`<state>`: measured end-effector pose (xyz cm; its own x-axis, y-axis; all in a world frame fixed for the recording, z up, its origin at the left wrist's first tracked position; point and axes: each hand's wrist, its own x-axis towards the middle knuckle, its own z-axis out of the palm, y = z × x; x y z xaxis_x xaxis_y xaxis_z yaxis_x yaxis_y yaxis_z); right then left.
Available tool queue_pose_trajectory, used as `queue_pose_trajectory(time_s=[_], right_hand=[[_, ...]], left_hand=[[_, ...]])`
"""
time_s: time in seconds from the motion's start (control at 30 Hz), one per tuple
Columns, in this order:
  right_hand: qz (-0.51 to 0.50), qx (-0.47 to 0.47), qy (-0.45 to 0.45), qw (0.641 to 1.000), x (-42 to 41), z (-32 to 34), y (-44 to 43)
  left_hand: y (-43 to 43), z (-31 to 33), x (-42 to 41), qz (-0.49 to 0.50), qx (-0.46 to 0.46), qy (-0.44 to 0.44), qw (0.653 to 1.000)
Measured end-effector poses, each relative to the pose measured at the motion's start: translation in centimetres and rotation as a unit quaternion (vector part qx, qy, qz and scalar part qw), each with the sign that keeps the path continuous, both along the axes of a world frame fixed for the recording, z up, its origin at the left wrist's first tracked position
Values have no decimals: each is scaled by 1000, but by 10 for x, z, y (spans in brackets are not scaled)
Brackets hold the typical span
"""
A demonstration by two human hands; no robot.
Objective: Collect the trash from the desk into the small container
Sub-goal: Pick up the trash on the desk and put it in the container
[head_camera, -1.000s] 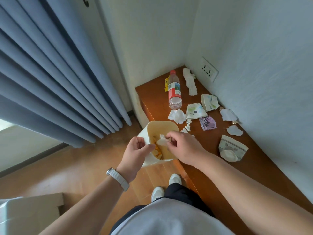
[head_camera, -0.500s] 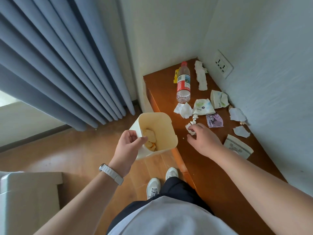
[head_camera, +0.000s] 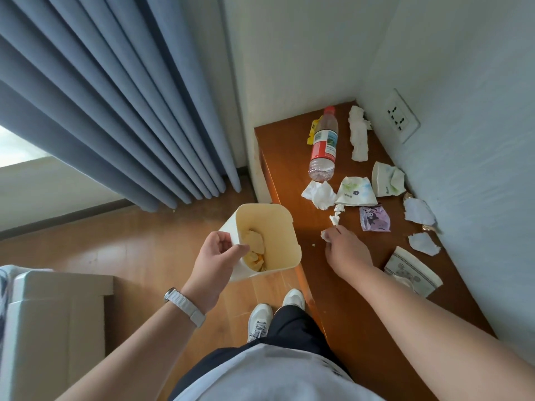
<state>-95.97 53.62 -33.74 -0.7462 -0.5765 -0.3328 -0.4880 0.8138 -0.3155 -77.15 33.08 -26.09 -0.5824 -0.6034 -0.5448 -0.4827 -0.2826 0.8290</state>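
My left hand [head_camera: 215,260] grips the near rim of a small cream container [head_camera: 278,227], held beside the brown desk [head_camera: 289,157] with some trash inside. My right hand [head_camera: 344,250] rests on the desk, fingertips pinched on a small white paper scrap [head_camera: 324,235]. Two more small white scraps [head_camera: 336,215] lie just beyond it. Farther back lie a crumpled tissue [head_camera: 318,193], a plastic bottle [head_camera: 324,146] on its side, a flattened paper cup [head_camera: 355,192], a purple wrapper [head_camera: 374,218] and a long tissue [head_camera: 359,134].
More torn white paper [head_camera: 419,211], another crushed cup [head_camera: 386,179] and a patterned paper wrapper [head_camera: 414,272] lie along the wall on the right. A wall socket [head_camera: 401,118] is above the desk. Blue curtains [head_camera: 115,96] hang left; my shoes [head_camera: 260,319] stand on the wooden floor.
My right hand left the container, where it dropped a white scrap, and reached back onto the desk, now pinching another scrap. The container stays in my left hand.
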Motion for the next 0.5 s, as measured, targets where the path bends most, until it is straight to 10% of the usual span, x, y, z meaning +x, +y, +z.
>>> queue_pose_trajectory(time_s=[0.5], right_hand=[[-126, -215, -7, 969, 26, 66, -1]], left_hand=[[14, 16, -9, -67, 7, 12, 998]])
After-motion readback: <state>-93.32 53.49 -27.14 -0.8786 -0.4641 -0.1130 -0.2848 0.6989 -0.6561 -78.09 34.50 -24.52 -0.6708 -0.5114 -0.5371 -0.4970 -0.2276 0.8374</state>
